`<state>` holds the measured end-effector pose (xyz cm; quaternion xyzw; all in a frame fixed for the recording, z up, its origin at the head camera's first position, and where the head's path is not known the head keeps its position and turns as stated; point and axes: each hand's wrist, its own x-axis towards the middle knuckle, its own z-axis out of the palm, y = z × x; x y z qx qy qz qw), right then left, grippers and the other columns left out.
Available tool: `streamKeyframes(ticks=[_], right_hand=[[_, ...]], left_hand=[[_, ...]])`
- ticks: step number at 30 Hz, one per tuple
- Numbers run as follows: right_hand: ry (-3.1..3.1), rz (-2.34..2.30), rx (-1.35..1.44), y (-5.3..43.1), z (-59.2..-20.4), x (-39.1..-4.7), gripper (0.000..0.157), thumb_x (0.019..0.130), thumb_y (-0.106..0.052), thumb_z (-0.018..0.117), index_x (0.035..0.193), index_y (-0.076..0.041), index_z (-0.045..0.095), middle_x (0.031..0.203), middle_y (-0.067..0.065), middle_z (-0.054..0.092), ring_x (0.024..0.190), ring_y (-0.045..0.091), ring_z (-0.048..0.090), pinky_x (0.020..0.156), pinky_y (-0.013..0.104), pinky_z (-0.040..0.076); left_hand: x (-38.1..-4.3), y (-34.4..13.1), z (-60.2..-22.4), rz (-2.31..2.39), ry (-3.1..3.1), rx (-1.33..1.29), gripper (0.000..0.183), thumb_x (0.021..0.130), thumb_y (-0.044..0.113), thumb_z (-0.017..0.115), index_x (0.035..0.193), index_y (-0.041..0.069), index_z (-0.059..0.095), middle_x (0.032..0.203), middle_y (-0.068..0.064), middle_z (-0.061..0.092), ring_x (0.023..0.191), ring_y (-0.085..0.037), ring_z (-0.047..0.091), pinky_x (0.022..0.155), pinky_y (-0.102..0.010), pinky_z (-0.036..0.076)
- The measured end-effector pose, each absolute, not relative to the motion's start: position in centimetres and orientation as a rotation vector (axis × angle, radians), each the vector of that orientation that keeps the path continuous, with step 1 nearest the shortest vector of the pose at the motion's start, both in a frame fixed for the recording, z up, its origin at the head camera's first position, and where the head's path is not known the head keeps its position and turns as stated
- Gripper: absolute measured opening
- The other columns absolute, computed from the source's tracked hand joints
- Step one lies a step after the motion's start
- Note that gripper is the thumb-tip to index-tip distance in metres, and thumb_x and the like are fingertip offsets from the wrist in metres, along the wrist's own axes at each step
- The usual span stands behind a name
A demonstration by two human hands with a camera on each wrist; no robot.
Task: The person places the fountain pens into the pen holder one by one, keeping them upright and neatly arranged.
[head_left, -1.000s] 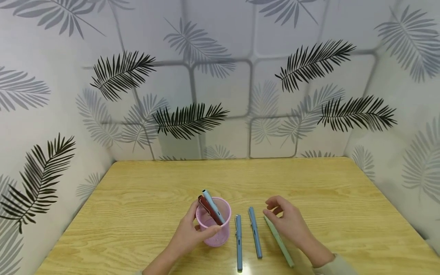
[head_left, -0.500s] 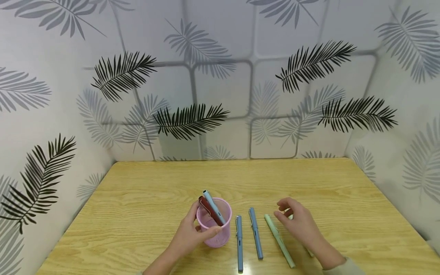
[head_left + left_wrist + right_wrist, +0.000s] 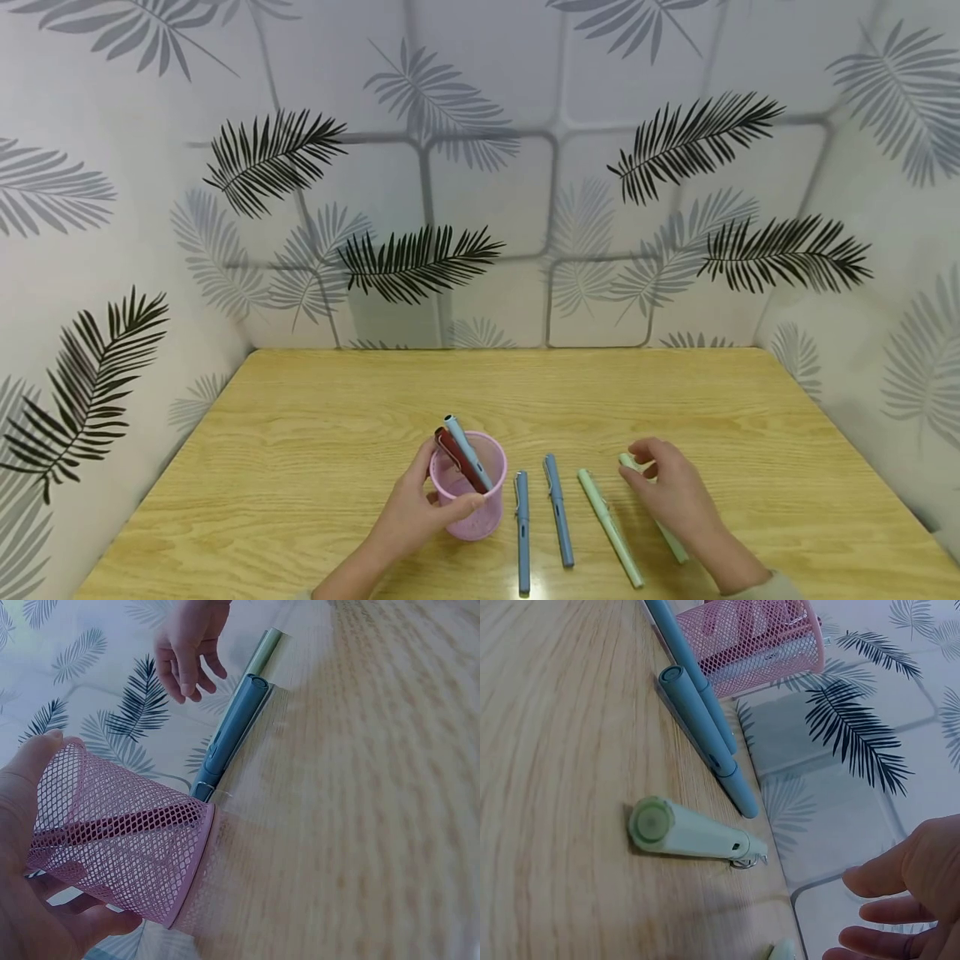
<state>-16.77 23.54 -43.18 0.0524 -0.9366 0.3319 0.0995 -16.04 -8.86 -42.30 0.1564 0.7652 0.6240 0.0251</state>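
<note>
My left hand [image 3: 416, 510] grips a pink mesh pen cup [image 3: 480, 521], fingers behind and thumb along the front rim. Leaning inside it are a dark red pen [image 3: 455, 460] and a light blue pen [image 3: 471, 457]. My right hand [image 3: 675, 492] hovers over the rightmost pale green pen [image 3: 671, 540], hiding its middle in the head view. The right wrist view shows that hand's thumb and fingers [image 3: 877, 876] spread apart with nothing between them. Just left of it lies another pale green pen [image 3: 611, 529], its clip visible.
Two blue-grey pens, a left one [image 3: 522, 533] and a right one [image 3: 558, 512], lie between the cup and the green pens. All rest on a wood-grain table [image 3: 337, 417]. Leaf-patterned walls [image 3: 480, 192] stand behind it and at both sides.
My right hand has moved rightward, away from the left green pen and over to the right one, which has come into view. The left hand and cup have stayed put.
</note>
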Motion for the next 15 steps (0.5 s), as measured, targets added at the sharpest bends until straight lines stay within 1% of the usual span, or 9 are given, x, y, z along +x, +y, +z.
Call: streamKeyframes(ticks=[4,7,12,15], right_hand=[[-2.843,0.95,0.119,24.0,-43.4,-16.8,0.035,0.087,-0.015,0.066,0.111,0.008,0.056,0.099,0.017,0.058,0.078,0.024,0.058,0.062,0.035,0.051],[-2.881,0.917,0.098,24.3,-43.6,-16.9,0.037,0.086,-0.017,0.066,0.111,0.009,0.056,0.096,0.017,0.057,0.075,0.022,0.057,0.058,0.033,0.05],[-2.908,0.853,0.114,24.7,-44.0,-17.1,0.038,0.085,-0.016,0.067,0.108,0.011,0.056,0.092,0.018,0.058,0.077,0.028,0.06,0.061,0.038,0.052],[-2.937,0.824,0.112,24.9,-44.1,-17.1,0.04,0.084,-0.016,0.068,0.108,0.013,0.056,0.093,0.02,0.059,0.08,0.033,0.06,0.064,0.042,0.052]], left_hand=[[-16.3,-8.9,-42.7,1.948,2.351,0.504,0.081,0.076,0.018,0.079,0.142,0.014,0.032,0.138,-0.012,0.04,0.126,-0.035,0.036,0.09,-0.05,0.045],[-16.8,-9.0,-43.8,1.946,2.356,0.508,0.082,0.076,0.019,0.078,0.142,0.017,0.031,0.138,-0.01,0.04,0.127,-0.034,0.035,0.09,-0.05,0.046],[-17.6,-9.2,-45.4,1.948,2.369,0.494,0.083,0.075,0.021,0.079,0.142,0.025,0.031,0.14,-0.005,0.038,0.128,-0.029,0.035,0.09,-0.047,0.046],[-17.7,-9.2,-45.6,1.957,2.366,0.493,0.083,0.075,0.021,0.079,0.142,0.025,0.031,0.141,-0.004,0.037,0.129,-0.028,0.034,0.09,-0.047,0.046]])
